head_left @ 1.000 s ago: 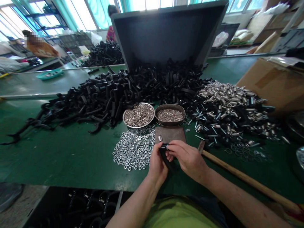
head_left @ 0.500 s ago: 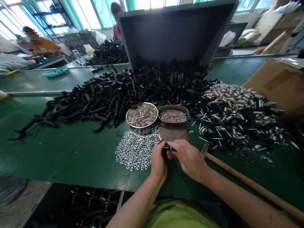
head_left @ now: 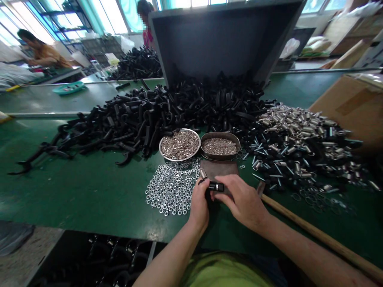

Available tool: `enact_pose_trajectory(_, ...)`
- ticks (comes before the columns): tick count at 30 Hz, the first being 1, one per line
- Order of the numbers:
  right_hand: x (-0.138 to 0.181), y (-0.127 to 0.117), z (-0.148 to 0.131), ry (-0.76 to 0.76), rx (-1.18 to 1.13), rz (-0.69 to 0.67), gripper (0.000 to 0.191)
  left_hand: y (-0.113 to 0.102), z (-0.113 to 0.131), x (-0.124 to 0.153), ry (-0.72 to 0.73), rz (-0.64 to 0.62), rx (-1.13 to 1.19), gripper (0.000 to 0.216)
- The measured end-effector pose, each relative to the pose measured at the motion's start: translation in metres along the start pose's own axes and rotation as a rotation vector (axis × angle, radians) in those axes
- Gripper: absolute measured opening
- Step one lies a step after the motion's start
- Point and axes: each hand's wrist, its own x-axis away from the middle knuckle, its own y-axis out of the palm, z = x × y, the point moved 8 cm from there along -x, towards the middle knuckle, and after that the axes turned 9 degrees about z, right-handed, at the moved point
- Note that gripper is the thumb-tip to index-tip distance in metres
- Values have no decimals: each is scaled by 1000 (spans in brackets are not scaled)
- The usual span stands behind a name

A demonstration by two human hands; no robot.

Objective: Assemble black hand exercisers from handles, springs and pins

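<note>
My left hand is closed around a black plastic part with a metal coil spring standing up from it. Its thumb presses on the part near the spring. My right hand is at the part's right end, thumb and forefinger parted around it; whether a fingertip touches it I cannot tell. Under the hands lies a flat metal block. Left of them, many small ring-shaped nuts are spread on the green table. A hammer with a wooden handle lies beside my right forearm.
A round dish of pins and an oval tin of tiny metal pieces stand beyond the block. Black parts spill from a tipped grey bin. Springs and bolts heap at right, near a cardboard box. Two people are farther back.
My right thumb and forefinger have parted and drawn back from the black part's right end, which now shows. My left hand keeps its hold.
</note>
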Motion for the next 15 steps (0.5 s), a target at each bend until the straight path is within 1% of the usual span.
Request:
enact_pose_trajectory(1, 0, 1, 0, 15, -74, 28, 22, 1, 1, 0, 10, -2, -36, 19)
enact_pose_trajectory(2, 0, 5, 5, 97, -197, 42, 18, 1, 3, -1, 24, -1, -92, 20)
enact_pose_trajectory(4, 4, 20, 25, 396, -523, 76, 18, 0, 9, -2, 101, 52, -251, 25)
enact_pose_trajectory(6, 11, 39, 43, 674, -822, 120, 25, -5, 20, -2, 252, 159, -459, 33)
enact_pose_trajectory(7, 13, 47, 49, 769, -913, 132, 27, -6, 27, -1, 346, 203, -569, 38)
enact_pose_trajectory(8, 14, 53, 54, 837, -953, 125, 29, -5, 32, -1, 426, 217, -677, 45)
enact_pose_trajectory(9, 14, 56, 59, 876, -940, 84, 30, -4, 34, -3, 472, 206, -782, 52)
enact_pose_trajectory(10, 11, 59, 62, 888, -873, -7, 31, -3, 34, -5, 482, 180, -881, 57)
enact_pose_trajectory(11, 6, 60, 64, 862, -749, -131, 31, -3, 32, -9, 467, 148, -974, 61)
enact_pose_trajectory(12, -2, 59, 66, 794, -582, -258, 32, -4, 29, -12, 438, 109, -1067, 61)
enact_pose_trajectory(13, -14, 56, 66, 683, -397, -356, 31, -5, 25, -16, 412, 61, -1161, 59)
enact_pose_trajectory(14, -31, 51, 63, 527, -209, -393, 28, -4, 23, -18, 409, 13, -1256, 56)
enact_pose_trajectory(15, -53, 45, 56, 352, -46, -363, 24, -2, 22, -19, 437, -38, -1346, 54)
